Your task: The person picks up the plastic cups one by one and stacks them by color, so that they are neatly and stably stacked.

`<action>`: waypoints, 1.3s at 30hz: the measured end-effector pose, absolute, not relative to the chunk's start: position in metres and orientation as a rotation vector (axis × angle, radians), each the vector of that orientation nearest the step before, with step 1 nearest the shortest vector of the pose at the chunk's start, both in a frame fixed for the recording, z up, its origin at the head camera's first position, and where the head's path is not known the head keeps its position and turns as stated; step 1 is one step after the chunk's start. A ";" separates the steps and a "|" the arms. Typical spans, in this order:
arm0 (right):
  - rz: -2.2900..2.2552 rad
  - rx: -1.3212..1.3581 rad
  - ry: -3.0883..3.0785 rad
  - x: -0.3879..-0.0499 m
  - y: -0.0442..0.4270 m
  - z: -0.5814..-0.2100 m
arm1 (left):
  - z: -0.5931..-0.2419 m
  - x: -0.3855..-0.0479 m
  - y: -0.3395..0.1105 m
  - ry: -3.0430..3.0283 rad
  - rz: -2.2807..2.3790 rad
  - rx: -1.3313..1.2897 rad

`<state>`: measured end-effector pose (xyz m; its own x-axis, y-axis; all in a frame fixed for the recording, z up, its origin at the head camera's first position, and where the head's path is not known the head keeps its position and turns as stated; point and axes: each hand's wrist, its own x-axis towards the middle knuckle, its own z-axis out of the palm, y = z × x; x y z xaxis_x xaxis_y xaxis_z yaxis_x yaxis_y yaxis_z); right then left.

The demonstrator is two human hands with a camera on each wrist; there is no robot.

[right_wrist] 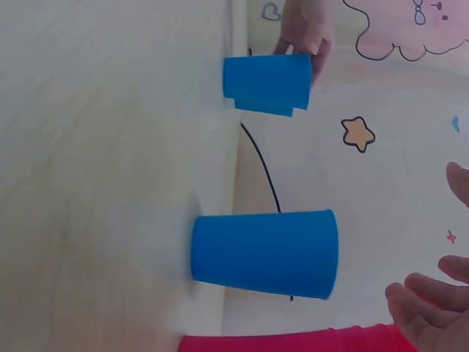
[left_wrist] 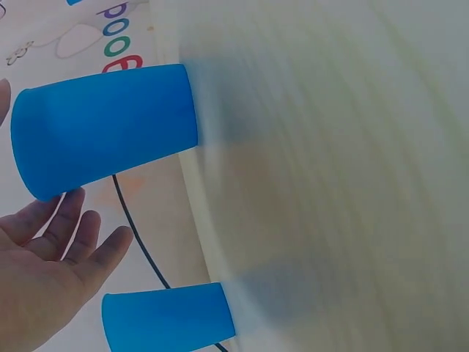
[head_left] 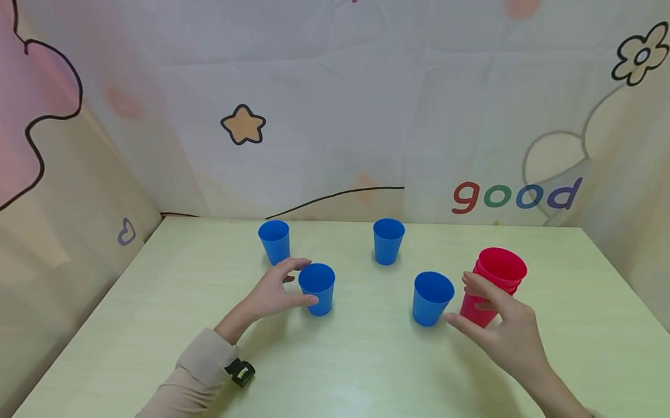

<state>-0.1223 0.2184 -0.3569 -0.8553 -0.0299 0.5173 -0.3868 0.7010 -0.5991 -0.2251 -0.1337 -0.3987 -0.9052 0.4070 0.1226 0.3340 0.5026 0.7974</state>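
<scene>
Several upright blue cups stand on the table. Around the front-left blue cup [head_left: 321, 285] my left hand [head_left: 267, 294] is spread, thumb near its front and fingers behind its left side. The left wrist view has this cup [left_wrist: 110, 125] large, with relaxed fingers just below it; whether they touch is unclear. My right hand [head_left: 507, 325] hovers with thumb and fingers apart, right of the front-right blue cup [head_left: 429, 305]. A gap separates that cup [right_wrist: 264, 253] from the fingers in the right wrist view. Behind the right hand stands a stack of red cups [head_left: 499, 267], partly covered by it.
Farther back stand a blue cup [head_left: 275, 242] on the left and another blue cup [head_left: 387, 244] near the middle. The pale green table [head_left: 349, 380] ends at a printed cloth backdrop [head_left: 339, 121], which also hangs along both sides.
</scene>
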 end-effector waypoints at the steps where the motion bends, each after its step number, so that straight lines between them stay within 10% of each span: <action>1: 1.010 0.321 -2.455 -0.123 0.216 -0.358 | -0.398 -0.224 -0.133 2.651 1.384 0.651; 39: 1.193 0.139 -2.849 -0.164 0.188 -0.381 | -0.384 -0.215 -0.131 2.639 1.402 0.682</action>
